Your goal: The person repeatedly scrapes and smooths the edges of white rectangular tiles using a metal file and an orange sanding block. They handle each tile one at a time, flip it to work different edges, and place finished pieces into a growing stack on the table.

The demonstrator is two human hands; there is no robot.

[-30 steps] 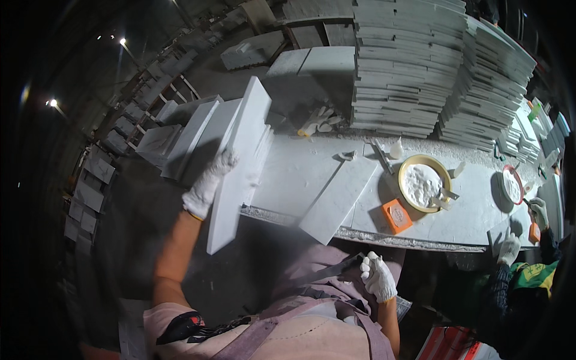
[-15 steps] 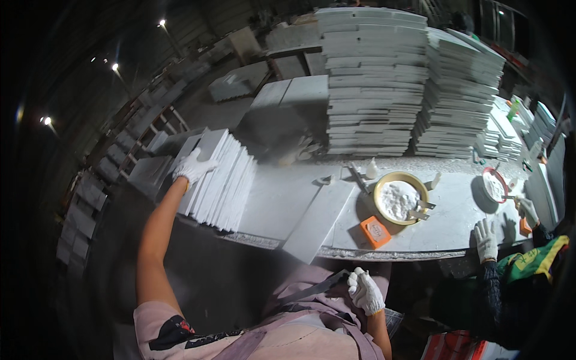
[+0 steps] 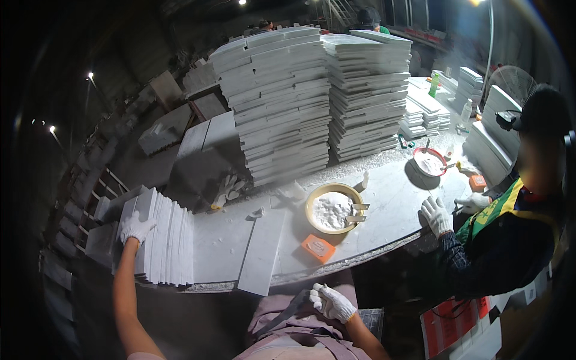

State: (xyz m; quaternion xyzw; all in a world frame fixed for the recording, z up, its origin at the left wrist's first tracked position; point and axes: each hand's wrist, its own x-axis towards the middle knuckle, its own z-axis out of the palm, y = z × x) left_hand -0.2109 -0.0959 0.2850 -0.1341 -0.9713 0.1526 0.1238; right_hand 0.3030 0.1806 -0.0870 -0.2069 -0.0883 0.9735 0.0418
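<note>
My left hand (image 3: 137, 228), in a white knit glove, lies with fingers spread on a row of white stone slabs (image 3: 171, 240) standing on edge at the table's left end. My right hand (image 3: 333, 302), also gloved, is in front of my body below the table edge, its fingers curled. A dark strip (image 3: 288, 313) runs toward it; whether the hand holds it I cannot make out. Between the hands, a single slab (image 3: 263, 252) lies flat and juts over the front edge. Beyond it stand a yellow bowl (image 3: 309, 210) of white paste with two scrapers and an orange box (image 3: 318, 248).
Tall stacks of slabs (image 3: 282, 108) rise along the table's far side. Gloves (image 3: 227, 192) lie near their left foot. At the right, a co-worker's gloved hand (image 3: 437, 217) rests on the table, near a red-rimmed bowl (image 3: 443, 170) and another orange box (image 3: 477, 183).
The view has swung to the right, bringing more of the co-worker into sight. My left hand stays on the upright slabs, and my right hand stays curled before my body.
</note>
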